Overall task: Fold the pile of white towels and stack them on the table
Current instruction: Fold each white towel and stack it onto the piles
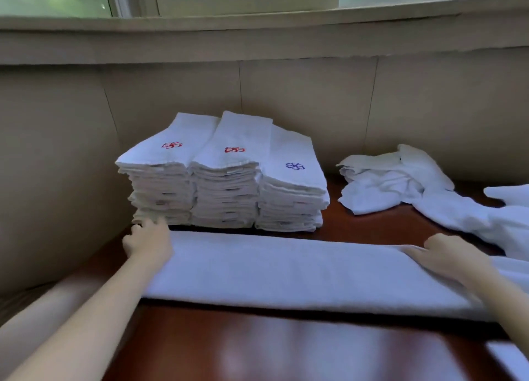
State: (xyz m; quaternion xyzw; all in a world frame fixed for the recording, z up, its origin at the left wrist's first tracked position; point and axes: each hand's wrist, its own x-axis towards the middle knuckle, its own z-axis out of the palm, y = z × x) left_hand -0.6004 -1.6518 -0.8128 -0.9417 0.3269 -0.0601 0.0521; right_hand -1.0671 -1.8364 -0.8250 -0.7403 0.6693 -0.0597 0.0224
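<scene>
Head view looks down on a long white terry towel [286, 271], already folded into a narrow band and lying crosswise on the dark red-brown polished wooden table [286, 349], just in front of three stacks of folded white towels [226, 180] with red and blue embroidered marks. A loose heap of unfolded white towels [400, 180] lies to the right, so I judge the task well along but not finished.

The step in hand looks like squaring the band before folding it end to end. To do it well, both ends should be drawn taut so the long edges lie parallel. Wrinkles should then be smoothed outward, and one end carried over to meet the other exactly, so the packet matches the stacks.

The left hand [148, 241] sits at the towel's left end, close to the base of the leftmost stack, forearm reaching in from the lower left. Its fingers look curled, but blur hides whether they pinch the cloth. The right hand [449, 257] lies palm-down on the towel's right part, fingers straight and pointing left, pressing rather than gripping.
</scene>
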